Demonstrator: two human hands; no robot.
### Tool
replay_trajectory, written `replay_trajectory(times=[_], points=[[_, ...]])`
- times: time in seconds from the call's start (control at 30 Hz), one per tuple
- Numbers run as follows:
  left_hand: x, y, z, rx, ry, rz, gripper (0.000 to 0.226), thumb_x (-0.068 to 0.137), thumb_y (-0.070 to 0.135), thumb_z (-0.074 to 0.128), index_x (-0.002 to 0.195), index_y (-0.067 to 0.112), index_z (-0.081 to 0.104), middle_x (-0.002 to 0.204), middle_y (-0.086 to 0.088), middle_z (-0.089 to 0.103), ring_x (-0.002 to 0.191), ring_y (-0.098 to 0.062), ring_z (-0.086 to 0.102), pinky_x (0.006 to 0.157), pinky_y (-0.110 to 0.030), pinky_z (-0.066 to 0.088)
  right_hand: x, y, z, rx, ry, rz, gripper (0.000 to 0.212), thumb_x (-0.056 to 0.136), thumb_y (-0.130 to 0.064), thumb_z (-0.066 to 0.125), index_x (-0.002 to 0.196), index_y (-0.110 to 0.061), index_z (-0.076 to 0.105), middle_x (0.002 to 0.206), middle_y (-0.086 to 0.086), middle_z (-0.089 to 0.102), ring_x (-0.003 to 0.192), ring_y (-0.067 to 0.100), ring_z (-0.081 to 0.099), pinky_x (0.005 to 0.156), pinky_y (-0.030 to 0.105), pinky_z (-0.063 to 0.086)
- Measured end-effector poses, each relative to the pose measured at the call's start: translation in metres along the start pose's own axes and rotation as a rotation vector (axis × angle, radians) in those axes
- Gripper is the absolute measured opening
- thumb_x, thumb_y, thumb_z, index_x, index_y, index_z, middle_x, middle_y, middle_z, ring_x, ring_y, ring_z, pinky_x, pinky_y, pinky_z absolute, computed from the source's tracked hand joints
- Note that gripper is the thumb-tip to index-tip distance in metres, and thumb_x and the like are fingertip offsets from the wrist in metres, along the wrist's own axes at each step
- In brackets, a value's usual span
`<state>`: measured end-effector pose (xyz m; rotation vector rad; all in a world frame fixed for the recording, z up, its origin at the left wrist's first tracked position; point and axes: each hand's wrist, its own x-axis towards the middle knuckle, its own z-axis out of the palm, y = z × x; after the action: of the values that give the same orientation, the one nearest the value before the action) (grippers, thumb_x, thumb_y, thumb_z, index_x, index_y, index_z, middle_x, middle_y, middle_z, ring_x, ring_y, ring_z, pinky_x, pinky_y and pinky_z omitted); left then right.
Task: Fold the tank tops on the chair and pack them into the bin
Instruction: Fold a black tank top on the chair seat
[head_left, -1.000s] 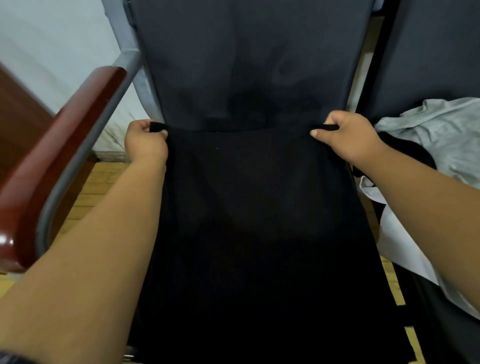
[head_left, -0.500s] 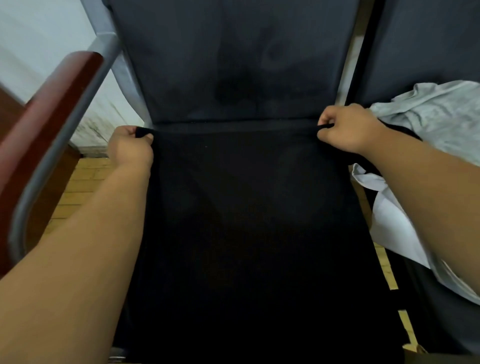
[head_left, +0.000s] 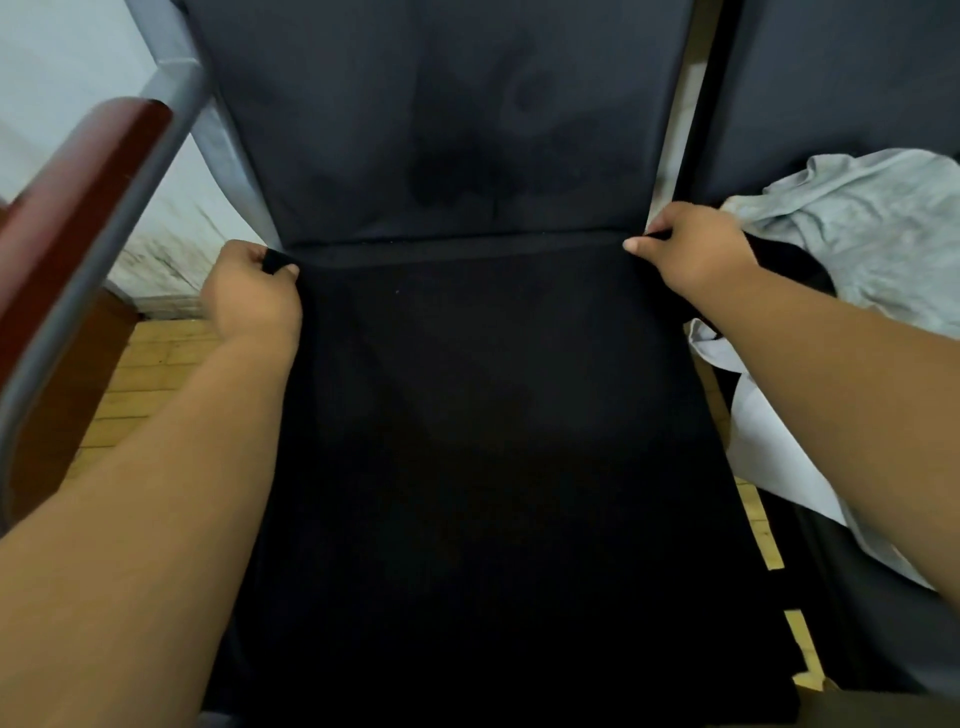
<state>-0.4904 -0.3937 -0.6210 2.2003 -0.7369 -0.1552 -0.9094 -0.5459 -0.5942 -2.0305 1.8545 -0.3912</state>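
The black tank top (head_left: 493, 441) lies spread flat on the seat of the dark chair (head_left: 441, 119), with its far edge at the seam under the backrest. The left hand (head_left: 254, 296) pinches the far left corner of the cloth, fingers curled around it. The right hand (head_left: 696, 249) pinches the far right corner in the same way. I judge this to be the laying-out step, with the first fold not yet made. The next move calls for both corners to travel together and evenly, so that the edges meet. A grey garment (head_left: 872, 234) and a white garment (head_left: 769, 431) lie on the neighbouring seat. The bin is not in view.
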Motion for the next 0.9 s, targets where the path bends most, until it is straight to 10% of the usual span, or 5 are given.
replay_trajectory(times=[0.37, 0.53, 0.67, 0.9], points=[[-0.023, 0.018, -0.020, 0.571, -0.158, 0.138, 0.058, 0.102, 0.034, 0.063, 0.141, -0.003, 0.040, 0.146, -0.029, 0.044, 0.137, -0.050, 0.043, 0.111, -0.058, 0.041, -0.010, -0.004, -0.005, 0.024, 0.106, 0.019, 0.034, 0.101, -0.011, 0.054, 0.135, -0.008, 0.058, 0.139, 0.020, 0.051, 0.122, 0.037, 0.057, 0.100, 0.037, 0.045], [-0.051, 0.032, -0.024, 0.800, -0.387, 0.278, 0.085, 0.105, 0.066, 0.043, 0.155, -0.001, 0.035, 0.158, -0.027, 0.035, 0.145, -0.047, 0.036, 0.119, -0.057, 0.032, -0.037, -0.037, -0.001, -0.104, -0.058, -0.271, 0.038, 0.100, -0.035, 0.058, 0.134, -0.019, 0.063, 0.134, 0.014, 0.054, 0.125, 0.040, 0.055, 0.110, 0.048, 0.047], [-0.071, 0.025, -0.026, 0.750, -0.674, 0.242, 0.102, 0.098, 0.084, 0.025, 0.171, 0.013, 0.011, 0.177, -0.018, 0.002, 0.163, -0.040, 0.005, 0.132, -0.053, 0.011, -0.068, -0.059, 0.015, -0.384, -0.404, -0.504, 0.068, 0.101, -0.073, 0.042, 0.161, -0.041, 0.036, 0.171, -0.002, 0.024, 0.156, 0.036, 0.024, 0.125, 0.055, 0.028], [-0.079, 0.004, -0.028, 0.794, -0.680, 0.288, 0.095, 0.095, 0.088, 0.014, 0.169, 0.034, -0.012, 0.176, -0.001, -0.025, 0.163, -0.029, -0.020, 0.132, -0.054, -0.004, -0.082, -0.057, 0.035, -0.413, -0.532, -0.459, 0.084, 0.092, -0.089, 0.028, 0.164, -0.055, 0.002, 0.176, -0.015, -0.013, 0.163, 0.029, -0.012, 0.129, 0.062, -0.001]])
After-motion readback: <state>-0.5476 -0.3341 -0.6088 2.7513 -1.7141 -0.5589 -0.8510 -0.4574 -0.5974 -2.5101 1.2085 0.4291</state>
